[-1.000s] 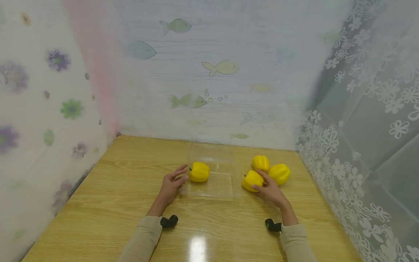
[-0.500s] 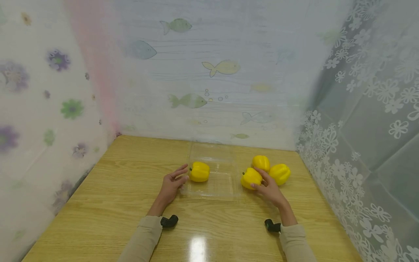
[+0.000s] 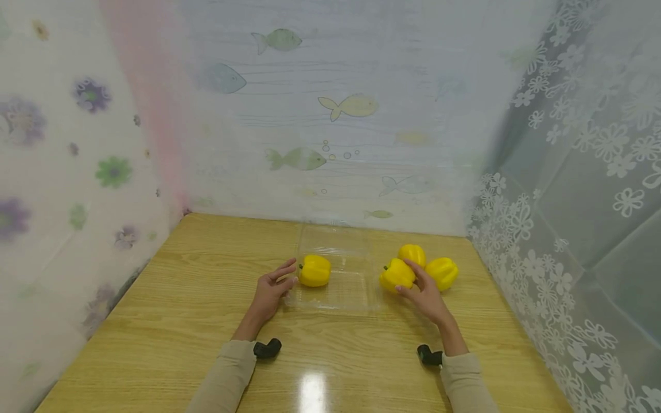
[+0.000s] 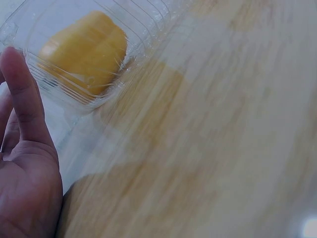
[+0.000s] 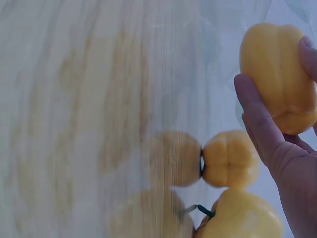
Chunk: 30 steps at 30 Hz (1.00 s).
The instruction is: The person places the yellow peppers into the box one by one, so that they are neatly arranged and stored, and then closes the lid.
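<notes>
A clear plastic clamshell box [image 3: 356,292] lies with its lid [image 3: 333,238] raised back, and one yellow bell pepper [image 3: 315,271] on its side within the left part. At the box's left edge is my left hand [image 3: 267,295], fingers extended; in the left wrist view a fingertip [image 4: 12,62] comes right at the plastic rim. My right hand [image 3: 427,298] grips a second yellow bell pepper [image 5: 277,74] between thumb and fingers, to the right of the box. In the right wrist view this pepper is held up above the table.
Two more yellow bell peppers, one farther back [image 3: 411,256] and one at the right [image 3: 442,274], sit close behind my right hand. The wooden table [image 3: 170,310] meets a fish-print curtain [image 3: 330,172] at the back. Flowered sheets hang at both sides.
The pepper in my right hand has risen and shifted slightly toward the back, the right fingers moving up with it. My left hand and the box have stayed put.
</notes>
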Available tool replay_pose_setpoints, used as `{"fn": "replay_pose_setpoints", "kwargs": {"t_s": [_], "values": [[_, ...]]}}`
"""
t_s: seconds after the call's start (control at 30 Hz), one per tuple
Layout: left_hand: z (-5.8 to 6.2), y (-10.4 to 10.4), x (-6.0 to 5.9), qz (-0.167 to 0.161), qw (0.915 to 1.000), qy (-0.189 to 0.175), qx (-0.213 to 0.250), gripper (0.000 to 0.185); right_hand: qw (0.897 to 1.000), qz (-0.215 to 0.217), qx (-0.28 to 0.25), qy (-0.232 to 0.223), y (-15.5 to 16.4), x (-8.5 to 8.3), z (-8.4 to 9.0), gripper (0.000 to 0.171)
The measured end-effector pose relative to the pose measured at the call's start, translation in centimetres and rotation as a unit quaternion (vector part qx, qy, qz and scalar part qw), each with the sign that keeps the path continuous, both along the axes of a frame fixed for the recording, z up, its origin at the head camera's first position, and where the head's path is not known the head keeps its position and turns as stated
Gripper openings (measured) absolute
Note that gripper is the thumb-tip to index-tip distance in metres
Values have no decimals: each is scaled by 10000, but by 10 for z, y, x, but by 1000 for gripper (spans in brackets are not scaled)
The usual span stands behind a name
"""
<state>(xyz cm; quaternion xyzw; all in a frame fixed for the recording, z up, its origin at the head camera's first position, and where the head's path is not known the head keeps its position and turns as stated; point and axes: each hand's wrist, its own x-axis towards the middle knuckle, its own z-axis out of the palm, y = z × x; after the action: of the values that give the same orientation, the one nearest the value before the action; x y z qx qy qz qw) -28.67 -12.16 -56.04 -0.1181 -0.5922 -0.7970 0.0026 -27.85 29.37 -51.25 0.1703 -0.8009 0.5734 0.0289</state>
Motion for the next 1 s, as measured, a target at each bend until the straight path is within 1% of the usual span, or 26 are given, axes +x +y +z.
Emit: {"fn": "replay_pose_setpoints", "kwargs": {"t_s": [0.2,0.37,0.5,0.67,0.8,1.0], "values": [[1,0,0,-33,10000,3,19,48,9993,-222,39,310,-1,-1,1,76],[1,0,0,-72,9999,48,54,47,9973,-321,-243,618,-3,-4,2,74],[0,0,0,-95,9999,107,37,47,9955,-388,-497,712,-8,-3,7,74],[1,0,0,-94,9999,40,85,47,9933,-456,-752,755,-15,-2,12,73],[2,0,0,-102,9999,42,103,46,9931,-316,-855,731,-18,-1,14,72],[2,0,1,-57,10000,16,41,46,9924,121,-995,714,-22,1,16,73]]}}
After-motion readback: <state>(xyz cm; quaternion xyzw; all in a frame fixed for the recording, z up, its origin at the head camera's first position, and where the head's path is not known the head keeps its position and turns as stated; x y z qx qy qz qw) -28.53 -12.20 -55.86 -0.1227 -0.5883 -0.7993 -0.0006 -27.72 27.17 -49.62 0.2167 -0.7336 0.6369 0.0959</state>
